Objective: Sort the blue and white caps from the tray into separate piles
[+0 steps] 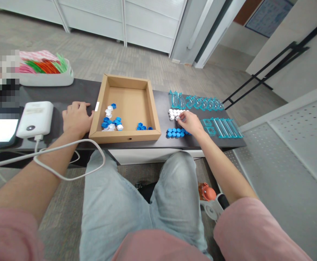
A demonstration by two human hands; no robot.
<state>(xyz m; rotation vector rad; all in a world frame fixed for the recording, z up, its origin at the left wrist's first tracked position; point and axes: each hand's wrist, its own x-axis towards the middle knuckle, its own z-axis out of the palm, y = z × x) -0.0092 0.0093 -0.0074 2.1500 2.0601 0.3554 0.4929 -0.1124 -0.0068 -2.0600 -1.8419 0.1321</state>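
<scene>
My left hand (77, 117) lies on the dark table against the left side of a shallow cardboard box (125, 136), its fingers loosely spread and holding nothing. Several white hexagonal pieces (108, 111) and blue hexagonal pieces (141, 126) are scattered along the box's left and near sides. To the right of the box, my right hand (189, 121) has its fingertips pinched on a white hexagonal piece (177, 118). That piece is at the edge of a group of white pieces (172, 113). Rows of blue pieces (175, 132) lie just nearer, partly hidden by the hand.
Teal plastic parts (201, 103) lie in a row behind the right hand, with more teal bars (227, 128) to its right. A white power bank (36, 119) with a looping cable (98, 148) crosses above my left forearm. A white tray (48, 79) holds colourful strips.
</scene>
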